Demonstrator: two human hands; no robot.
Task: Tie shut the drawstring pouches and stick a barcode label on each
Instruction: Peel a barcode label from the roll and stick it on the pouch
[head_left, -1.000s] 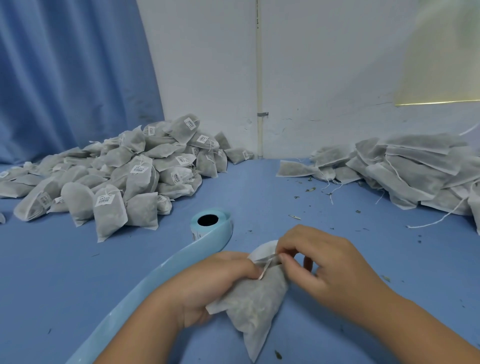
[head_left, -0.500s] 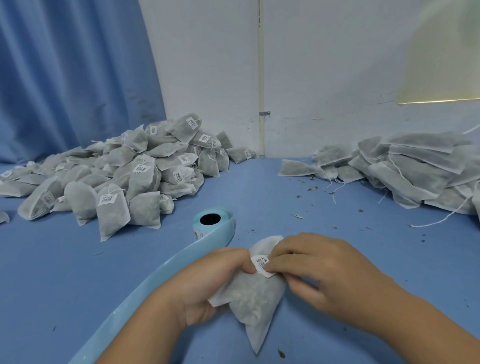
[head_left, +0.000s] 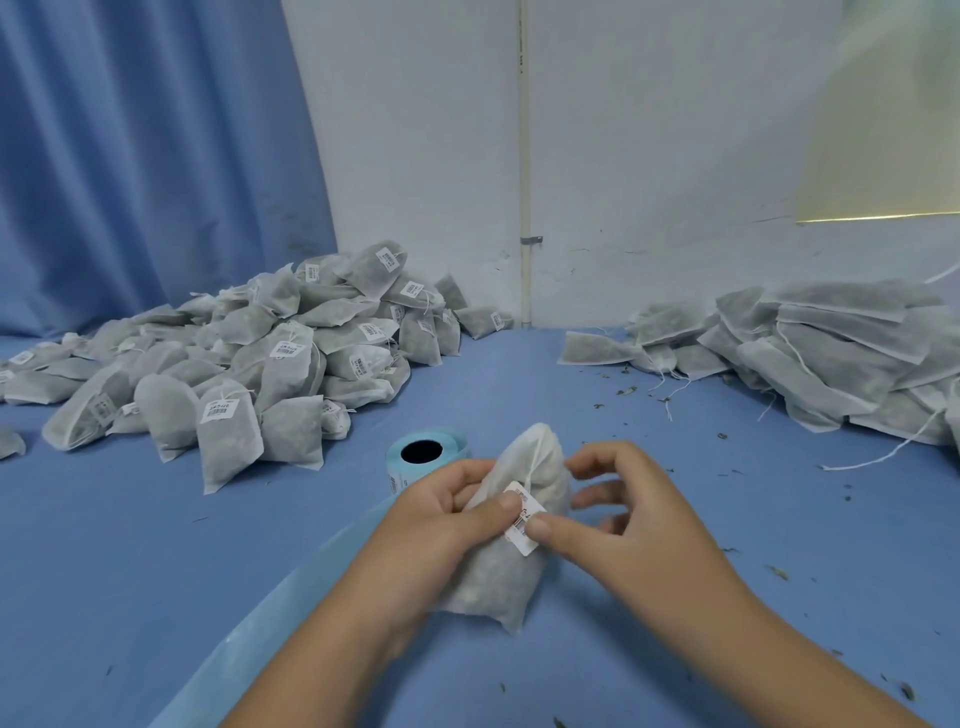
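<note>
A filled grey-white drawstring pouch stands tilted over the blue table, its tied neck pointing up. My left hand grips it from the left, thumb on a white barcode label lying on the pouch's front. My right hand presses its thumb on the label's lower right edge, the other fingers curled loosely beside the pouch. Just behind my left hand stands the light blue label roll, and its backing strip trails toward the lower left.
A large heap of tied, labelled pouches fills the left back of the table. A pile of flat pouches with loose strings lies at the right back. Dry herb crumbs dot the blue table. Blue curtain and white wall stand behind.
The pouch has been turned more upright with its neck upward. The label, held at the pouch's top by my right fingers before, now lies flat on the front under both thumbs.
</note>
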